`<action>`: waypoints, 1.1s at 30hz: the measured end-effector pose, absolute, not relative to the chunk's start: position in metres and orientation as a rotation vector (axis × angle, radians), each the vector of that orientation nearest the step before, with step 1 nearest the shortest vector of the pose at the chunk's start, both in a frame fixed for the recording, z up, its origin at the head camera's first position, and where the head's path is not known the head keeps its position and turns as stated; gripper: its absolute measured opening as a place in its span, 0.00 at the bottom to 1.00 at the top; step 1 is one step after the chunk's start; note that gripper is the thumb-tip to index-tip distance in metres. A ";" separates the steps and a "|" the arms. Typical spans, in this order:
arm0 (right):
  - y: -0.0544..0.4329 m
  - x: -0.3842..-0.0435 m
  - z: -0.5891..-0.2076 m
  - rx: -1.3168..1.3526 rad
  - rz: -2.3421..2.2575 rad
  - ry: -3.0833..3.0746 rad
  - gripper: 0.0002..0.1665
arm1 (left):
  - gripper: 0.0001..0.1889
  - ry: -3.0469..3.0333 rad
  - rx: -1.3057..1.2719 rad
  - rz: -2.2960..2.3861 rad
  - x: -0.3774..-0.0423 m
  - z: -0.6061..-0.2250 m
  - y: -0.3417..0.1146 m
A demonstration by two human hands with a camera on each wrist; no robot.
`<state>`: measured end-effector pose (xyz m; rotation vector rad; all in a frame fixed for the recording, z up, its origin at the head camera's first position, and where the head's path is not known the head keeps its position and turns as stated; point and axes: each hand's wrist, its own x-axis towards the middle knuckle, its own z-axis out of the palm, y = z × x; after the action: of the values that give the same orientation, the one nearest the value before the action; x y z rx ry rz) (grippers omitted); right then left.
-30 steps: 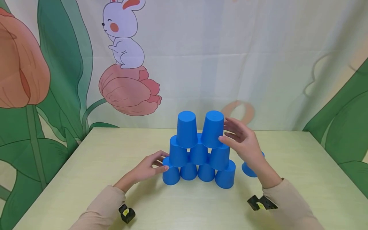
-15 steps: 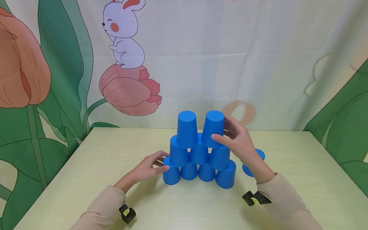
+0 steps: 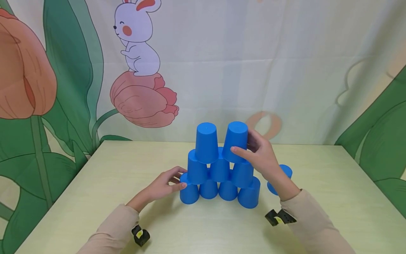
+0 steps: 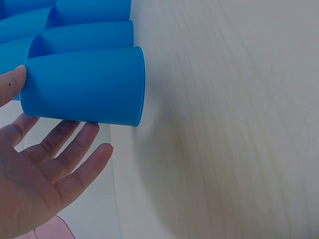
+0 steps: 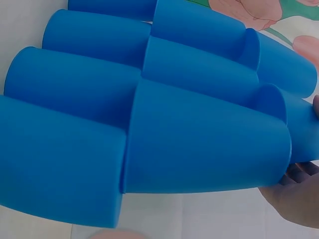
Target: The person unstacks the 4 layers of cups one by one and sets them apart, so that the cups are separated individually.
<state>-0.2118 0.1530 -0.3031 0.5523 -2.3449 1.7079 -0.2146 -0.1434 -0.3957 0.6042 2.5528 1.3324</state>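
Blue plastic cups stand upside down as a stepped pyramid: several in the bottom row (image 3: 208, 190), three in the middle row (image 3: 197, 169), two on top. My right hand (image 3: 260, 151) grips the top right cup (image 3: 234, 139), thumb on its front and fingers behind. That cup leans slightly, its rim over the middle row. Beside it stands the top left cup (image 3: 206, 143), apart from both hands. My left hand (image 3: 163, 185) is at the leftmost bottom cup (image 4: 84, 87), thumb at its upper edge and loosely extended fingers along its side.
Another blue cup (image 3: 286, 170) stands on the table (image 3: 127, 162) to the right, partly hidden by the right forearm. Behind the table hangs a printed curtain (image 3: 215, 70) with a rabbit and flowers. Black wrist devices (image 3: 140, 235) sit near both sleeves.
My right hand has moved left around the top right cup, its thumb now farther across the front. The cup has shifted very slightly. My left hand stays in place.
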 end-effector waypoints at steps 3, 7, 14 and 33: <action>0.155 -0.210 -0.301 0.556 1.700 -2.332 0.38 | 0.23 2.557 0.598 1.328 -0.214 -0.396 -0.143; 0.158 -0.207 -0.299 0.562 1.669 -2.328 0.37 | 0.23 2.561 0.593 1.326 -0.214 -0.396 -0.143; 0.161 -0.199 -0.296 0.560 1.649 -2.333 0.36 | 0.23 2.559 0.605 1.331 -0.214 -0.396 -0.144; 0.178 -0.175 -0.290 0.530 1.585 -2.373 0.35 | 0.23 2.550 0.594 1.338 -0.214 -0.395 -0.143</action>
<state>-0.1749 0.1779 -0.2897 0.5295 -2.3735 1.5850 -0.2141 -0.1430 -0.3953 0.5937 2.5504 1.3376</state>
